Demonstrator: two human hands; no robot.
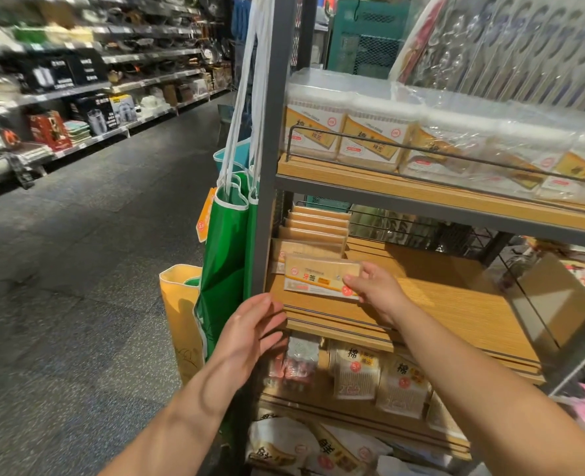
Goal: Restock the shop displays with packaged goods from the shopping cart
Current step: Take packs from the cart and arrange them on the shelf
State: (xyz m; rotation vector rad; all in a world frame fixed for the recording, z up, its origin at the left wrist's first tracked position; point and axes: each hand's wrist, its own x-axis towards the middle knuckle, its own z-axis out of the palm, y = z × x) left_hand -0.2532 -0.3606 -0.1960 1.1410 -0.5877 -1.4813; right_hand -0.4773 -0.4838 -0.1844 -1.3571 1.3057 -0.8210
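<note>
Head view: right hand pinches the toothpick pack at its right end, over the middle shelf, in front of the stacked row. Left hand open, fingers straight, holding nothing. Set pack flush against row, label forward. Pack: flat, clear wrap, yellow-white label.

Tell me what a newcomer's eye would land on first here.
First, the right hand holding a flat pack at the front of the middle shelf, before a row of similar packs. The left hand is open by the grey post. Green aprons hang left of the post.
</note>
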